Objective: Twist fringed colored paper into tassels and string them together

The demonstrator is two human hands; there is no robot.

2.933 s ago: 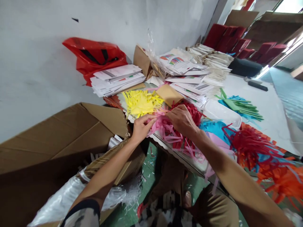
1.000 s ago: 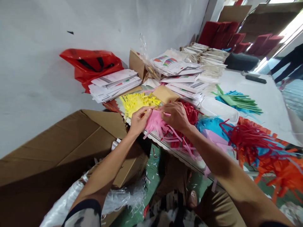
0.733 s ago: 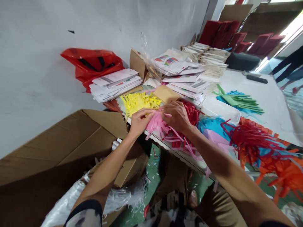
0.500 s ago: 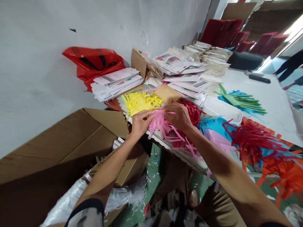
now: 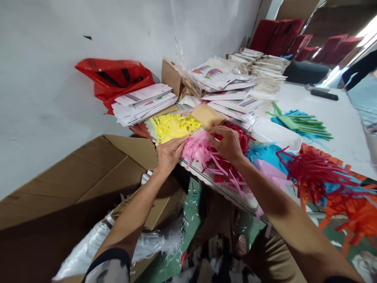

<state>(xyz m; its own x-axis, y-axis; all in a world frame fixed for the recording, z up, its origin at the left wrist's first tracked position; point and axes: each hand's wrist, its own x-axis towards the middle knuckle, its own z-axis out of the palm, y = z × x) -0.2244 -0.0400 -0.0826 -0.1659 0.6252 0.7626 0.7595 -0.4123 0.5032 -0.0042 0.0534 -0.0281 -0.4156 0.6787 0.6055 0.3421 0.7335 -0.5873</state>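
Observation:
Pink fringed tissue paper (image 5: 198,148) lies at the table's near edge between my two hands. My left hand (image 5: 170,152) pinches its left side, thumb and fingers pressed together. On the other side, my right hand (image 5: 226,142) grips the upper right of the pink paper with bent fingers. Just behind my left hand is yellow fringed tissue paper (image 5: 174,129). Red fringed paper (image 5: 240,137) lies under and beside my right hand, partly hidden by it. A small brown paper piece (image 5: 207,116) rests right behind the pink fringe.
Printed white cards (image 5: 144,102) and a red plastic bag (image 5: 118,76) are by the wall. A clear plastic tray (image 5: 275,133), blue fringe (image 5: 266,153), green strips (image 5: 303,124) and orange fringe (image 5: 353,216) lie rightward. An open cardboard box (image 5: 73,177) stands left, below table height.
My hands have moved slightly apart, the left one leftward and the right one a little rightward. The pink fringe between them looks more spread and shows more of its top.

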